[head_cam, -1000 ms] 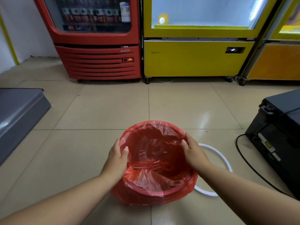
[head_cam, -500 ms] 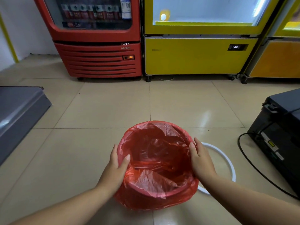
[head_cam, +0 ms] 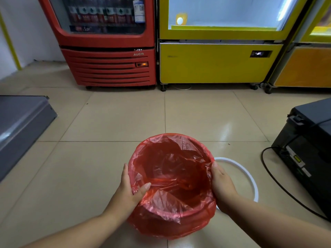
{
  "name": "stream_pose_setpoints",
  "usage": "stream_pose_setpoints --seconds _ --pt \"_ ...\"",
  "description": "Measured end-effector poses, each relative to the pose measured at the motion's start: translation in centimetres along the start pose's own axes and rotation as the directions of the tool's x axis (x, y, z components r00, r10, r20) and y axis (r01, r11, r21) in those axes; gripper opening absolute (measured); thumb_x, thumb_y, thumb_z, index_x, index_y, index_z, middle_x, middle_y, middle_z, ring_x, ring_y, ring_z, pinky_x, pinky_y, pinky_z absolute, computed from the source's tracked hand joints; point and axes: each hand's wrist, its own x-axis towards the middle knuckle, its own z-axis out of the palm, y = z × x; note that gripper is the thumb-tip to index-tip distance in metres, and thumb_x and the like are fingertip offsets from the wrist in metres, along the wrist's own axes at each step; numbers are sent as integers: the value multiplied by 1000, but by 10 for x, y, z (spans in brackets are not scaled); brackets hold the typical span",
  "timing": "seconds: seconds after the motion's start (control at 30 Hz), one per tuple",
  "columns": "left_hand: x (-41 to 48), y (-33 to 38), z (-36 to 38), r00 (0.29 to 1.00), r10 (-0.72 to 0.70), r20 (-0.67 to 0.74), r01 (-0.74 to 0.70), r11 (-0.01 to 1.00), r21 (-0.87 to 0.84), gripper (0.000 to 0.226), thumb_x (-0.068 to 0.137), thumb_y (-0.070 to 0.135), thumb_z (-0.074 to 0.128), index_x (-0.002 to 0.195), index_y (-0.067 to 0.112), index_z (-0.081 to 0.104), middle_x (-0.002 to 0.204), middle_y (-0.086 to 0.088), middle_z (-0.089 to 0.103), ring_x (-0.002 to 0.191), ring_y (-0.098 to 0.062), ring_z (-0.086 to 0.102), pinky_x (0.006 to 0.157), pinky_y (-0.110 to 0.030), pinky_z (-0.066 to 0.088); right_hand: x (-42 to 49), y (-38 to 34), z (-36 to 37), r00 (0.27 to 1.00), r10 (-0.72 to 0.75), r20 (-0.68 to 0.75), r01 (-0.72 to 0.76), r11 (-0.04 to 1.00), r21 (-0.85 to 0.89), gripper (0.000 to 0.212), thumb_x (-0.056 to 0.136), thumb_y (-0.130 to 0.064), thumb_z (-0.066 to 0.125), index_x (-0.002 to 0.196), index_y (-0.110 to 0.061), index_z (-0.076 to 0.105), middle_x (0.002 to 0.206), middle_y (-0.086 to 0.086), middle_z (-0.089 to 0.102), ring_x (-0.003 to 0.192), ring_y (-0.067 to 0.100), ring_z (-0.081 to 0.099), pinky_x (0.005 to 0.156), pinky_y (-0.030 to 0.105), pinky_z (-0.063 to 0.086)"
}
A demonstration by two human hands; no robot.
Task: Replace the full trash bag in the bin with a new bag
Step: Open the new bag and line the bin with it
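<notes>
— Bag position, please?

— I see the red plastic trash bag [head_cam: 172,176] lining the round bin [head_cam: 188,214], which stands on the beige tiled floor [head_cam: 86,167]. The bag's mouth is folded out over the rim, and loose film hangs crumpled down the near outside.

— Grips?

— My left grip [head_cam: 129,191] holds the left rim. The thumb is hooked inside over the film and the fingers run down the outside, pinching bag against bin. My right grip [head_cam: 222,187] lies against the right side, thumb tip up at the rim. Its fingers are hidden under the hand, so I cannot tell whether it clasps anything.

— Anything nearby?

— A white plastic ring [head_cam: 250,178] lies flat on the floor just beside the bin on the right, partly behind my right wrist. Farther right sits a black boxy machine [head_cam: 308,149], with a black cable [head_cam: 261,157] looping over the tiles. Ahead, well apart, a red drinks cooler [head_cam: 111,68] and a yellow cabinet [head_cam: 215,63] stand side by side.
</notes>
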Motion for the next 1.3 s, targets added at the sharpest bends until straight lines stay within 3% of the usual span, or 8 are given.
stream_pose_setpoints --seconds 0.13,0.23,0.4,0.6,0.77,0.87,1.0,1.3 --pt "4 3 -5 999 19 -46 -16 998 68 113 67 60 62 145 27 -12 156 -2 18 139 -16 27 110 -33 25 7 -10 -2 997 -22 -77 7 984 -180 41 99 -27 28 124 -11 56 128 15 58 117 32 52 105 46 40" --pt "8 3 -6 991 36 -128 -24 995 96 90 83 53 49 146 24 -8 158 -2 9 143 -14 13 112 -29 14 9 -20 1 990 -118 -83 87 949 -304 43 99 -22 29 141 -12 36 147 11 41 134 29 37 110 39 29" --pt "4 1 7 997 40 -71 -34 996 83 71 93 43 36 146 27 -8 158 0 4 142 -12 13 105 -21 11 3 -11 8 990 -135 -25 123 953 -277 48 101 -24 28 148 -18 19 152 6 34 139 26 32 111 36 26" --pt "-1 1 6 997 58 -53 -51 991 122 80 89 47 42 144 30 -13 158 0 5 143 -15 15 114 -34 18 7 -7 5 990 -137 16 136 945 -298 52 101 -23 30 150 -23 13 152 5 33 138 26 33 111 37 27" --pt "-7 2 3 998 50 -39 -39 969 246 87 77 65 29 143 31 -16 158 3 -3 145 -16 7 114 -36 18 7 -9 2 988 -142 52 152 932 -328 53 100 -24 32 149 -20 13 151 7 35 137 26 34 112 40 28" --pt "-6 1 -2 988 142 -69 -98 893 439 86 73 71 12 143 30 -18 157 4 -15 141 -8 -17 115 -32 1 1 -12 -2 968 -245 49 240 853 -463 57 99 -31 34 149 -14 12 157 9 20 144 24 19 117 39 18" --pt "0 2 -8 970 236 51 -222 789 573 70 79 67 -1 133 31 -25 152 12 -20 134 -1 -28 112 -23 -10 -8 -8 -8 910 -356 210 401 639 -656 65 98 -43 30 150 -19 0 160 1 -1 147 16 2 119 32 6" --pt "3 8 -4 970 222 94 -216 629 747 89 67 74 -13 140 23 -22 144 12 -25 133 -6 -30 111 -27 -16 -9 0 -13 939 -225 262 339 747 -572 66 99 -43 26 149 -19 -10 159 -2 -12 146 10 -6 117 29 2"
